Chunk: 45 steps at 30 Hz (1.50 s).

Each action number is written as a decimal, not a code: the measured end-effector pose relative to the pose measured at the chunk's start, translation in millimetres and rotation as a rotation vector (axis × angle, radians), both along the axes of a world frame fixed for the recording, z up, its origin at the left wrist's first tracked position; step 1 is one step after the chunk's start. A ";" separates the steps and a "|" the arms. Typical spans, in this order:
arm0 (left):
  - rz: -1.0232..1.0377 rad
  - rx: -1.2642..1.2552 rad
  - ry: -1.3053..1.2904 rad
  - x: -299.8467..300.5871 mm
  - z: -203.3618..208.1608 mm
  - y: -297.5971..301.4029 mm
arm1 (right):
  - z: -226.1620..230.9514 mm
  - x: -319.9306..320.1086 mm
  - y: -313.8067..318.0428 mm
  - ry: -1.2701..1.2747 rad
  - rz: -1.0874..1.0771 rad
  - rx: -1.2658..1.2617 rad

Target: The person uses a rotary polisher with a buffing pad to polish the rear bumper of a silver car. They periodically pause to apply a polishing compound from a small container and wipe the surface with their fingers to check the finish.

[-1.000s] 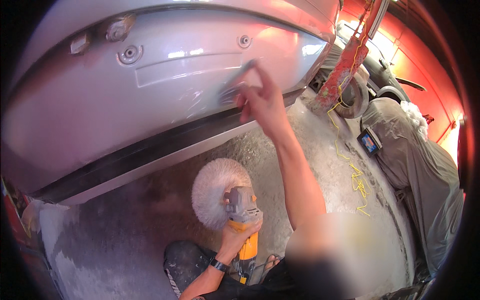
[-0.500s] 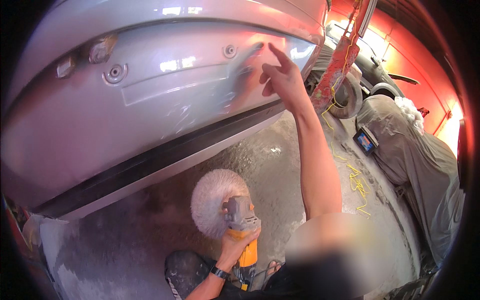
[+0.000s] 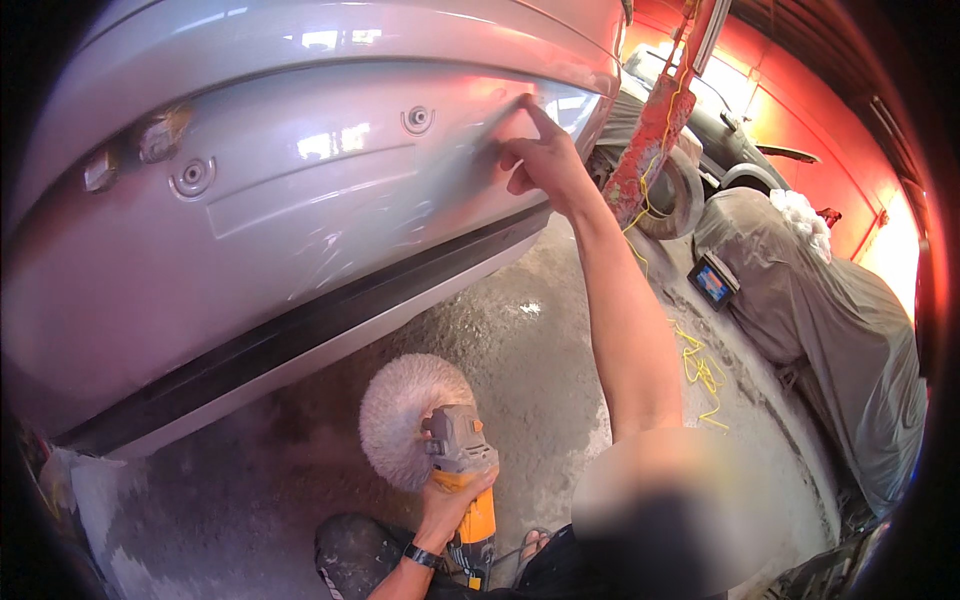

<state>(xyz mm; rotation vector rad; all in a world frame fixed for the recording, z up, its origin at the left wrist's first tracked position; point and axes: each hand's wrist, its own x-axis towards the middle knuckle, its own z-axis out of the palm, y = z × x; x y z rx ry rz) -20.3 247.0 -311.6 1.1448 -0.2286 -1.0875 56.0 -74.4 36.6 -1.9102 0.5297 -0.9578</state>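
Knee [image 3: 355,555] in dark, stained trousers rises at the bottom, beside a black wristwatch [image 3: 423,556]. The left hand [image 3: 445,507] is wrapped firmly round the yellow body of a polisher [image 3: 462,452], which sits over the floor [image 3: 560,400], between the knee and the lower edge of a silver car panel [image 3: 290,200]. The polisher's round, fluffy white pad [image 3: 410,415] points leftward; whether it touches the floor, I cannot tell.

Farther out, the right hand [image 3: 550,170] reaches to the panel near its upper right corner. Its index finger is stretched out, the others loosely curled, with nothing visible in its grip; the fingertip is at the surface, though actual contact is hard to tell. A black strip [image 3: 300,330] follows the panel's lower edge, and two round fittings flank the upper edge of a shallow rectangular outline.

Toward the floor's right edge lies a tangled yellow cord [image 3: 704,370]. Beyond it, a small screen [image 3: 713,282] leans against a grey draped cover [image 3: 800,310]. Past the panel's right end stand a tyre [image 3: 690,190] and a red post [image 3: 672,100], with a red wall [image 3: 850,170] behind
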 end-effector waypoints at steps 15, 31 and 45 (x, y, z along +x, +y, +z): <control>-0.001 0.012 -0.002 -0.9 -1.8 1.6 | -5.8 -31.2 -72.7 0.097 -0.282 -0.294; -0.035 -0.005 -0.008 0.7 1.1 3.1 | -10.9 -4.5 -17.1 0.082 -0.105 -0.261; -0.140 0.013 0.001 9.1 8.3 7.8 | -249.6 -359.4 129.0 1.034 -0.604 -0.251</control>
